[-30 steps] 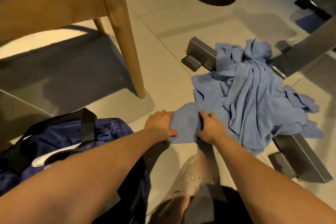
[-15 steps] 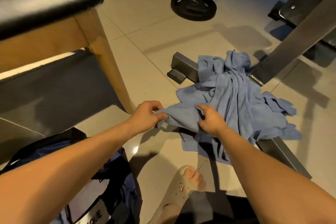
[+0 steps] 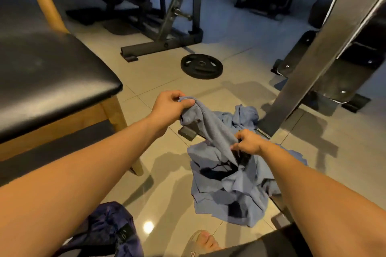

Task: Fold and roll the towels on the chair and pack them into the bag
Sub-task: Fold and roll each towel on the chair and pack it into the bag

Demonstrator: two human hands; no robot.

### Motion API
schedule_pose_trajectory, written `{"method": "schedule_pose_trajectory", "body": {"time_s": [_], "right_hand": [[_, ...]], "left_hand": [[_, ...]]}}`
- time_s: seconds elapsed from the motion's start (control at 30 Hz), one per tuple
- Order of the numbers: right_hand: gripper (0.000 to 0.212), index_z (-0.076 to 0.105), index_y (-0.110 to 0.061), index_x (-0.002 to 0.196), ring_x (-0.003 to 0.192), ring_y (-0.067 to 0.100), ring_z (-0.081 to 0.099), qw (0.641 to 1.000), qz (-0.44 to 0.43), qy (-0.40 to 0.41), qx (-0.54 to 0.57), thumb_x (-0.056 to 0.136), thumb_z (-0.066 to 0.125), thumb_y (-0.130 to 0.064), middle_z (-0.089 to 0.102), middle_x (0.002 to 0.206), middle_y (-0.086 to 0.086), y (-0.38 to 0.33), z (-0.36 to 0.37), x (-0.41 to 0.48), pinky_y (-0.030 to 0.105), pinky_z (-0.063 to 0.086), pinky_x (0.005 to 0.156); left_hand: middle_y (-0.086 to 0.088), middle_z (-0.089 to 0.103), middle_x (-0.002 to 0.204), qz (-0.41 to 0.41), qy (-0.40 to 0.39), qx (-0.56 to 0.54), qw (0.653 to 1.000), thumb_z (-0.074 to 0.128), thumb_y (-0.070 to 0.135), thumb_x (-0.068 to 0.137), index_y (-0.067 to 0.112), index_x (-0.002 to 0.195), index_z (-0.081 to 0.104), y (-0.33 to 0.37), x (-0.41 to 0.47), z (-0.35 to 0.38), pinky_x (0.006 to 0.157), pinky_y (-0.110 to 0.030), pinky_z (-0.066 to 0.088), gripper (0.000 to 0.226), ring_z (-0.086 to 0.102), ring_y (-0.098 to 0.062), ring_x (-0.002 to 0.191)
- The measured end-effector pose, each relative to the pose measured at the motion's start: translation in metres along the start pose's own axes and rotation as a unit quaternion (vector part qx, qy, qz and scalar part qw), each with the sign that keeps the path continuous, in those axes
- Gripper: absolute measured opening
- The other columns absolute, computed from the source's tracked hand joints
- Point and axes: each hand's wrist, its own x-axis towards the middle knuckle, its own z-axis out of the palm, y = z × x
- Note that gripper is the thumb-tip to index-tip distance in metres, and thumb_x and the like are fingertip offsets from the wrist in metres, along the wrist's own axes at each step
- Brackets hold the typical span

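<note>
Head view: your two hands hold one blue towel up off the floor.
Your left hand is raised beside the chair seat corner, its grip clamped on a towel corner. Your right hand, lower and to the right, has its grip clamped on the same towel, which slopes between them. Under them the pile lies crumpled on the floor, touching a bench leg. The bag sits on the floor below your left forearm; a plate lies further off.

Tiled floor — towels, bag, plate
</note>
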Motion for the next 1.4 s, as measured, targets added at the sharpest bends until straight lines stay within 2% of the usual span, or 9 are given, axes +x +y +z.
{"method": "schedule_pose_trajectory", "body": {"time_s": [0.07,0.2,0.3,0.5,0.73,0.9,1.03,1.27,1.4], "right_hand": [[0.05,0.036,-0.014,0.058,0.052,0.018,0.027,0.999,-0.007,0.03,0.024,0.095,0.07,-0.015,0.031,0.056,0.005,-0.004,-0.024,-0.008,0.031,0.028,0.057],[0.021,0.072,-0.009,0.072,0.051,0.011,0.051,0.995,0.003,0.076,0.058,0.093,0.072,-0.011,0.057,0.053,-0.002,-0.018,-0.084,-0.027,0.019,0.042,0.05],[0.023,0.071,-0.016,0.071,0.053,0.011,0.055,0.989,-0.014,0.12,0.085,0.093,0.071,-0.009,0.061,0.056,-0.003,-0.038,-0.127,-0.041,0.018,0.044,0.048],[0.011,0.07,-0.005,0.08,0.059,0.017,0.056,0.966,-0.041,0.213,0.138,0.091,0.068,-0.004,0.061,0.065,0.009,-0.092,-0.201,-0.064,0.029,0.05,0.054],[0.007,0.074,-0.006,0.098,0.067,0.015,0.062,0.947,-0.133,0.197,0.216,0.091,0.071,-0.005,0.069,0.083,0.01,-0.187,-0.256,-0.095,0.025,0.054,0.06],[0.018,0.071,0.004,0.11,0.079,0.022,0.07,0.955,-0.181,0.05,0.229,0.092,0.068,0.002,0.074,0.096,0.019,-0.253,-0.269,-0.109,0.027,0.059,0.069],[0.027,0.065,0.007,0.12,0.087,0.028,0.067,0.937,-0.238,-0.001,0.255,0.097,0.064,-0.008,0.071,0.103,0.023,-0.308,-0.263,-0.112,0.029,0.06,0.074],[0.017,0.072,0.003,0.103,0.07,0.021,0.066,0.885,-0.336,0.146,0.288,0.097,0.067,-0.012,0.069,0.085,0.015,-0.427,-0.227,-0.099,0.027,0.058,0.066],[0.012,0.068,-0.002,0.1,0.062,0.019,0.068,0.835,-0.395,0.214,0.319,0.096,0.069,-0.013,0.07,0.082,0.012,-0.504,-0.196,-0.099,0.033,0.062,0.065]], "left_hand": [[-0.015,0.071,0.091,0.005,0.006,0.004,1.0,0.067,0.018,0.096,-0.003,0.103,0.069,0.02,0.007,-0.002,0.066,-0.031,0.054,0.021,0.065,-0.019,0.078],[-0.008,0.07,0.092,0.001,0.037,0.008,0.999,0.069,0.021,0.096,0.007,0.1,0.07,0.057,0.02,-0.011,0.062,-0.025,0.053,0.015,0.067,-0.017,0.082],[-0.009,0.07,0.091,-0.005,0.063,-0.003,0.998,0.07,0.019,0.095,0.005,0.101,0.07,0.081,0.025,-0.018,0.064,-0.028,0.054,0.015,0.067,-0.02,0.082],[-0.013,0.074,0.095,0.026,0.084,-0.02,0.996,0.075,0.015,0.09,0.006,0.096,0.072,0.13,0.021,-0.04,0.079,-0.037,0.059,0.011,0.069,-0.023,0.086],[-0.008,0.073,0.092,0.093,0.125,-0.002,0.988,0.077,0.02,0.088,0.009,0.097,0.074,0.18,0.001,-0.1,0.067,-0.031,0.054,0.014,0.068,-0.02,0.085],[-0.015,0.073,0.093,0.113,0.231,-0.003,0.966,0.075,0.02,0.09,0.003,0.095,0.075,0.205,-0.018,-0.163,0.069,-0.03,0.054,0.017,0.066,-0.024,0.083],[-0.012,0.071,0.097,0.112,0.3,-0.004,0.947,0.074,0.024,0.092,0.005,0.102,0.074,0.215,-0.039,-0.227,0.064,-0.028,0.049,0.021,0.065,-0.025,0.09],[-0.001,0.068,0.097,0.127,0.36,0.066,0.922,0.069,0.028,0.095,0.016,0.107,0.071,0.211,-0.093,-0.33,0.068,-0.024,0.044,0.017,0.06,-0.013,0.089],[0.002,0.065,0.091,0.146,0.425,0.189,0.873,0.068,0.028,0.095,0.019,0.102,0.067,0.197,-0.129,-0.384,0.074,-0.028,0.047,0.012,0.06,-0.013,0.087]]}}
